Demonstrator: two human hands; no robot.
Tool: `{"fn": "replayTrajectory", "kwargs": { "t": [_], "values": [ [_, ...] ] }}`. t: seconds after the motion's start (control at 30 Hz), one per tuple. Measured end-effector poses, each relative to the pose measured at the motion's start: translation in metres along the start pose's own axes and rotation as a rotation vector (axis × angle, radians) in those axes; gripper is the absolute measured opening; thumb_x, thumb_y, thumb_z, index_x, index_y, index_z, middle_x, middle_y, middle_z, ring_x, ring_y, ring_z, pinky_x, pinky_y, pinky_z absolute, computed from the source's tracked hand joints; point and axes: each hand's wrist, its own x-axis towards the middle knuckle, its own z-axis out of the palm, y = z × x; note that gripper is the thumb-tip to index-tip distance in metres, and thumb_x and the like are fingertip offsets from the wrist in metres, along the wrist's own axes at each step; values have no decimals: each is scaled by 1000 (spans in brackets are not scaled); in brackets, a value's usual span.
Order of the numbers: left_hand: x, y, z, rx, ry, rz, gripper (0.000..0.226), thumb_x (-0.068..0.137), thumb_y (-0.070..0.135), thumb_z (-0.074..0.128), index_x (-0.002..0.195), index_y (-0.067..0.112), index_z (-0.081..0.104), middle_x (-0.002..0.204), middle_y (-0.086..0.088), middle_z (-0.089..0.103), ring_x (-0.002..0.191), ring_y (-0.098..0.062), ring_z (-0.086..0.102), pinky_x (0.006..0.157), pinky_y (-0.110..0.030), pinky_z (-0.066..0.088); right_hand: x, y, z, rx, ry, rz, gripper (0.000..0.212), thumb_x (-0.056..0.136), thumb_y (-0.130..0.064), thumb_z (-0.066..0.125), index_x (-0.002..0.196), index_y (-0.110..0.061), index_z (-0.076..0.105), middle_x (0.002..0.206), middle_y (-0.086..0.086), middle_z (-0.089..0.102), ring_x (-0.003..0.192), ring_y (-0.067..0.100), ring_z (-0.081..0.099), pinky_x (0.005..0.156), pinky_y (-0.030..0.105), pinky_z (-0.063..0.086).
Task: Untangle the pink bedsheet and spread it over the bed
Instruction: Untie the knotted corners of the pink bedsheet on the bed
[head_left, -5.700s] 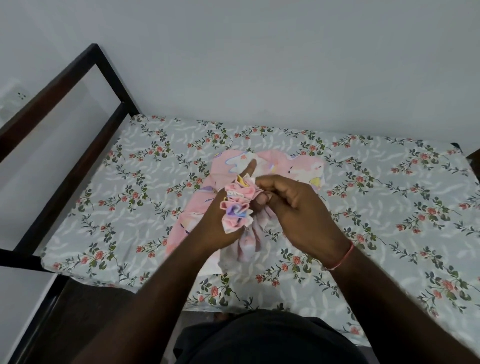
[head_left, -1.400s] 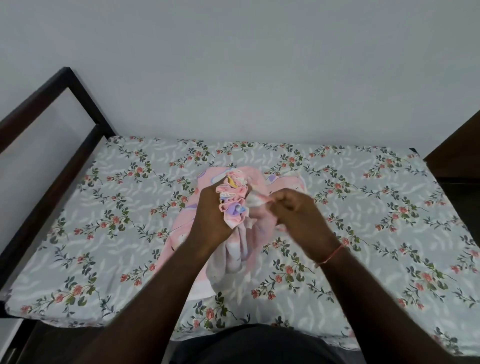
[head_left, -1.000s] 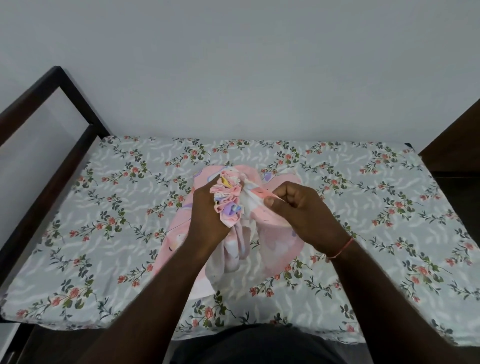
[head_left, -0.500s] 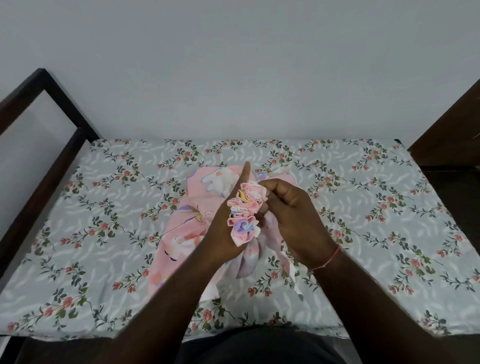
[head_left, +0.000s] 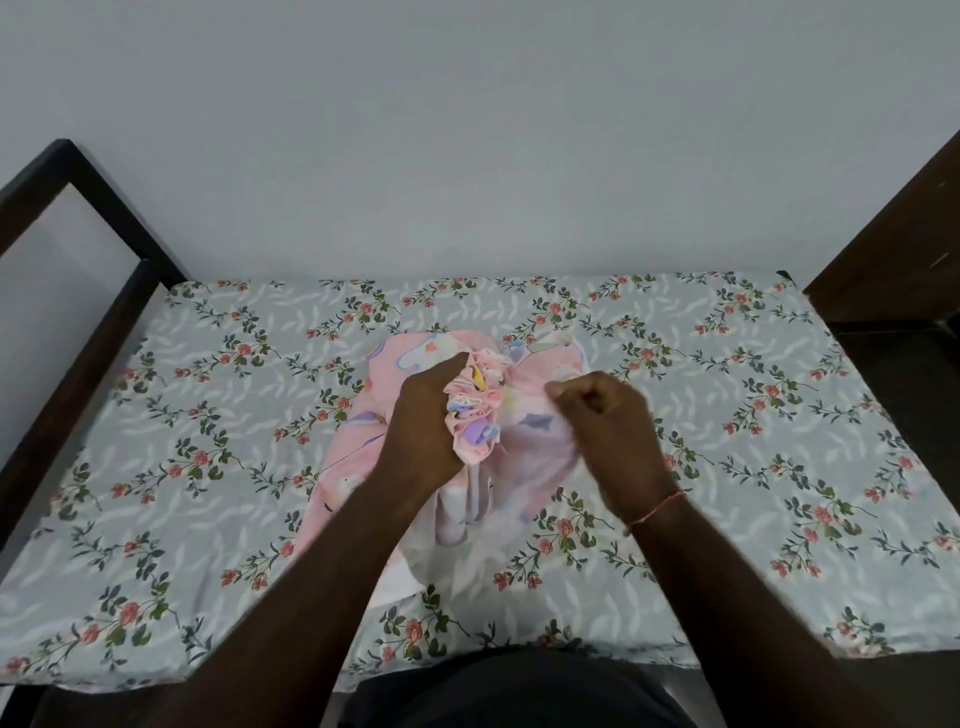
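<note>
The pink bedsheet (head_left: 535, 441), printed with pastel figures, lies bunched in the middle of the bed (head_left: 218, 415), whose mattress has a grey floral cover. My left hand (head_left: 423, 426) is shut on a gathered, ruffled wad of the sheet's edge, held just above the heap. To its right, my right hand (head_left: 605, 431) is closed in a fist, pinching another part of the sheet's fabric and drawing it taut away from the wad. The rest of the sheet hangs and pools below both hands toward the near edge.
A dark wooden bed frame (head_left: 104, 208) rises at the left end. Dark wooden furniture (head_left: 898, 234) stands at the right end. A plain grey wall runs behind the bed. My dark-clothed body is against the bed's near edge.
My right hand has moved rightward away from the wad, pulling a stretch of sheet open between the hands. My left hand has kept its hold on the gathered edge.
</note>
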Motion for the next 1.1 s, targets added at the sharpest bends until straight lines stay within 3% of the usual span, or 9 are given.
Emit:
{"fn": "replayTrajectory", "kwargs": {
  "t": [0.13, 0.23, 0.37, 0.57, 0.67, 0.77, 0.97, 1.03, 1.1],
  "values": [
    [-11, -2, -2, -1, -21, 47, 11, 72, 22, 60, 80, 16, 64, 71, 9, 62, 73, 2, 56, 72, -8, 45, 10, -20, -8, 226, 71, -4, 16, 90, -18, 63, 76, -9, 62, 56, 1, 59, 43, 14, 46, 43, 24, 40],
    [-10, -4, 6, -37, 2, 2, 26, 74, 2, 66, 97, 12, 59, 77, 22, 64, 79, 18, 58, 71, -2, 44, -2, -29, 5, 113, -64, -112, 9, 88, -18, 64, 91, -10, 65, 82, 0, 70, 69, 14, 63, 62, 23, 52],
    [3, -3, 4, 36, -66, -4, 25, 76, 15, 62, 81, -9, 65, 75, -8, 63, 77, 8, 54, 73, 2, 39, -10, -11, 10, -143, -145, -159, 26, 85, -27, 68, 109, -22, 61, 108, -10, 64, 101, 2, 57, 81, 18, 44],
    [3, -10, -2, 104, -38, 83, 39, 79, 27, 55, 77, -10, 66, 76, -23, 67, 71, -20, 62, 72, -10, 44, 4, 8, -5, -184, -95, -69, 26, 88, -24, 64, 77, -2, 61, 57, -5, 54, 48, -1, 42, 53, 15, 37],
    [-4, -6, -1, 84, -37, 110, 33, 75, 23, 54, 80, -7, 69, 88, -20, 70, 86, 6, 59, 80, 1, 38, 5, 0, -3, 93, 68, 6, 18, 87, -17, 67, 79, -1, 67, 70, 5, 68, 60, 6, 57, 63, 24, 48],
    [-15, 7, 9, 33, -137, 93, 22, 72, 17, 54, 89, 7, 64, 84, -7, 67, 92, 29, 48, 80, 6, 35, -1, -13, 4, 302, -31, 76, 13, 88, -11, 63, 83, -1, 70, 80, 13, 72, 73, 25, 65, 74, 39, 53],
    [-12, -11, 5, -166, -273, -58, 35, 81, -3, 56, 116, -8, 52, 102, 12, 69, 94, 17, 56, 85, 3, 36, -14, -31, -1, 163, -327, -177, 24, 94, 2, 50, 105, -7, 69, 100, 9, 73, 98, 21, 67, 89, 41, 53],
    [-8, 5, 2, -157, -264, -64, 31, 74, 4, 54, 97, -16, 57, 89, -19, 70, 91, -3, 56, 84, 8, 30, -16, -31, -3, 148, -340, -219, 26, 92, 3, 53, 109, -8, 68, 104, 4, 73, 101, 17, 68, 91, 34, 53],
    [-3, 23, 2, -125, -247, 82, 21, 67, 10, 47, 83, -4, 49, 65, -6, 68, 86, 3, 53, 79, 9, 30, -19, -27, 2, 215, -251, -197, 24, 91, 1, 57, 112, -8, 64, 104, 5, 72, 99, 19, 68, 89, 33, 54]
  ]
}}
